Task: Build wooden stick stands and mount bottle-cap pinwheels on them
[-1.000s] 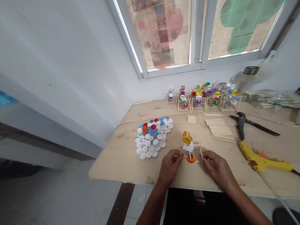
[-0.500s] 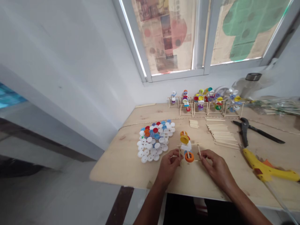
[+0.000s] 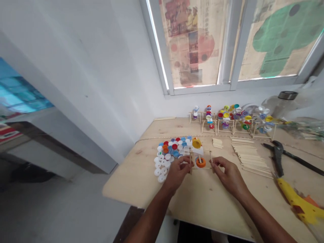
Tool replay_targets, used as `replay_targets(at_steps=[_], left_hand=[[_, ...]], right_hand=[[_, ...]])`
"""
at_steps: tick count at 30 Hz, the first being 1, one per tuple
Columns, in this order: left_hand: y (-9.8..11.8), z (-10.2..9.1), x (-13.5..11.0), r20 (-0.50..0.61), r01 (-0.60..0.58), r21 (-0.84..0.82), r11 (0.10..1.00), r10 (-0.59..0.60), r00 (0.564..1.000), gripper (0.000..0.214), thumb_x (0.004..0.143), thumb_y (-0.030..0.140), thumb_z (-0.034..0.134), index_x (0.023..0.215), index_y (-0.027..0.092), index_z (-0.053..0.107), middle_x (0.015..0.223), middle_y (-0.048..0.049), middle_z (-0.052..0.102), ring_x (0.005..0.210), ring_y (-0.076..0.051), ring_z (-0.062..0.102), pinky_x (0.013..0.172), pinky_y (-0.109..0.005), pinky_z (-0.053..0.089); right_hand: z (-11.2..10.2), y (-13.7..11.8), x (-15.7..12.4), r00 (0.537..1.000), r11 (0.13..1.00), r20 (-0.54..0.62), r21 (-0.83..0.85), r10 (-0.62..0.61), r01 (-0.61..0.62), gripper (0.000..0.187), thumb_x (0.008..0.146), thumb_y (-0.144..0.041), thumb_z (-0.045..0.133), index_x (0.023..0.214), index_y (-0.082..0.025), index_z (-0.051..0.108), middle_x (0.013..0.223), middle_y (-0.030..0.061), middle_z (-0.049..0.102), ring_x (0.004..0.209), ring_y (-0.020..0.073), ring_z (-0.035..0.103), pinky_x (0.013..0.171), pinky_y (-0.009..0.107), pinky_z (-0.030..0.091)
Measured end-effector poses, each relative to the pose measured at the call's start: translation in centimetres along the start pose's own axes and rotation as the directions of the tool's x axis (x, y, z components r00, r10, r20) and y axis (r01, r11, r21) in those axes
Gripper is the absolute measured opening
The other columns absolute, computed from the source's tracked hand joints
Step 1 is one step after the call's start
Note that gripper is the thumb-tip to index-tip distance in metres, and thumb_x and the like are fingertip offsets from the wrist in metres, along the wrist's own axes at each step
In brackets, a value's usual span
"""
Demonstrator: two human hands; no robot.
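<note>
Between my hands is a small stick frame point(image 3: 202, 168) carrying a wheel of bottle caps point(image 3: 197, 151), with orange, yellow and white caps showing. My left hand point(image 3: 178, 172) pinches the frame's left upright. The fingers of my right hand point(image 3: 226, 172) close on its right upright. Just behind my left hand lies a cluster of loose bottle caps point(image 3: 162, 164), mostly white with some blue, red and orange ones.
Finished-looking cap-wheel models point(image 3: 226, 121) line the back of the wooden table point(image 3: 134, 168). Right of my hands lie short sticks point(image 3: 217, 143), longer sticks point(image 3: 249, 155), black-handled pliers point(image 3: 277, 155) and a yellow glue gun point(image 3: 298, 202). A bottle point(image 3: 286, 101) stands by the wall.
Both hands have carried the stick frame slightly left and away from me, closer to the loose caps. My view has turned a little to the left.
</note>
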State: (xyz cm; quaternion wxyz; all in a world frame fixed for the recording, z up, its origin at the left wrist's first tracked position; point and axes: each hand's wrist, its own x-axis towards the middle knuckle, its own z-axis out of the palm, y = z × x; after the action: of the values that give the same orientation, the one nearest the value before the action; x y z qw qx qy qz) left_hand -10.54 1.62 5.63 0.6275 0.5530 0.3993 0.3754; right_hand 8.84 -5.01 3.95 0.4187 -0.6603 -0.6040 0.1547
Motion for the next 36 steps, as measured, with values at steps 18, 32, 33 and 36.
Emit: replay_targets(at_steps=[18, 32, 33, 36], left_hand=[[1.8, -7.4, 12.0, -0.014, -0.118, 0.229, 0.966, 0.125, 0.992, 0.019, 0.063, 0.03, 0.067, 0.072, 0.014, 0.062, 0.061, 0.0014, 0.061, 0.054, -0.009, 0.052, 0.052, -0.02, 0.04], [-0.7, -11.8, 23.3, -0.014, -0.149, 0.436, 0.888, 0.172, 0.985, 0.012, 0.065, 0.028, 0.066, 0.067, 0.016, 0.062, 0.062, -0.0004, 0.062, 0.058, -0.011, 0.056, 0.056, -0.023, 0.045], [-1.0, -12.0, 24.0, -0.014, -0.149, 0.447, 0.882, 0.174, 0.985, 0.012, 0.065, 0.027, 0.066, 0.066, 0.016, 0.062, 0.06, -0.0001, 0.062, 0.057, -0.011, 0.056, 0.056, -0.023, 0.045], [-1.7, -12.4, 25.9, -0.023, -0.144, 0.49, 0.86, 0.178, 0.984, 0.01, 0.065, 0.026, 0.066, 0.065, 0.016, 0.062, 0.056, 0.0006, 0.061, 0.055, -0.011, 0.056, 0.055, -0.022, 0.044]], right_hand=[[6.4, 0.1, 13.4, 0.999, 0.999, 0.015, 0.035, -0.031, 0.03, 0.024, 0.082, -0.034, 0.047, 0.079, -0.02, 0.067, 0.078, 0.005, 0.071, 0.074, 0.0185, 0.065, 0.071, 0.029, 0.047], [12.1, 3.5, 23.7, 0.997, 0.995, 0.069, -0.096, 0.042, -0.035, 0.023, 0.082, -0.03, 0.049, 0.075, -0.022, 0.07, 0.068, 0.0024, 0.069, 0.065, 0.0161, 0.061, 0.058, 0.025, 0.039], [12.4, 3.7, 24.3, 0.996, 0.993, 0.07, -0.108, 0.049, -0.042, 0.024, 0.082, -0.03, 0.049, 0.075, -0.022, 0.07, 0.067, 0.0024, 0.069, 0.064, 0.016, 0.061, 0.057, 0.025, 0.038], [13.0, 4.2, 25.6, 0.995, 0.988, 0.071, -0.143, 0.073, -0.062, 0.023, 0.082, -0.03, 0.05, 0.075, -0.022, 0.071, 0.071, 0.0032, 0.07, 0.066, 0.0165, 0.061, 0.056, 0.025, 0.035]])
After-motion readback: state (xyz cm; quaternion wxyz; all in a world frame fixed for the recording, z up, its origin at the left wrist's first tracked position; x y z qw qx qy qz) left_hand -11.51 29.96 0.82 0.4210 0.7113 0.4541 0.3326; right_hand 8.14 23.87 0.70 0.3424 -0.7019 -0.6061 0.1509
